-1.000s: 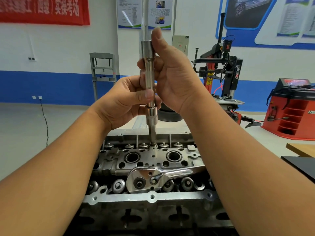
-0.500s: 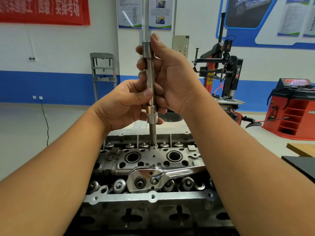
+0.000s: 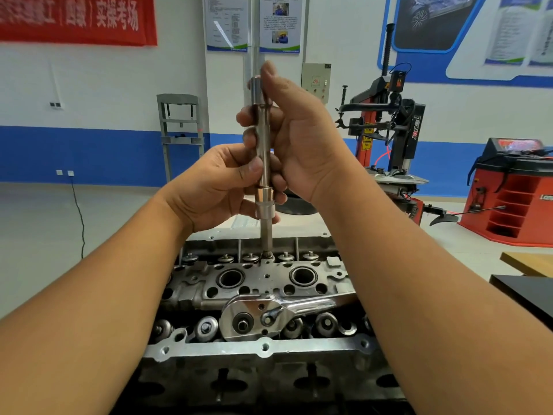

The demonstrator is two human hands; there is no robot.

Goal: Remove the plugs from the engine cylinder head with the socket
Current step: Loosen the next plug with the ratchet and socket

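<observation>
— Since a moment ago your right hand point(image 3: 299, 130) has slid lower on the socket extension point(image 3: 264, 151); what's gripping?

— Both: your left hand point(image 3: 215, 187) pinches its lower shaft, steadying it upright on the far-row plug point(image 3: 267, 255) of the cylinder head point(image 3: 263, 347). Your ratchet point(image 3: 269, 313) lies near, unattached, probably since finger-spinning suffices.

Two hands: left point(image 3: 218, 187), right point(image 3: 302, 136); one socket bar point(image 3: 263, 151); one ratchet point(image 3: 269, 316); one cylinder head point(image 3: 263, 348).
</observation>
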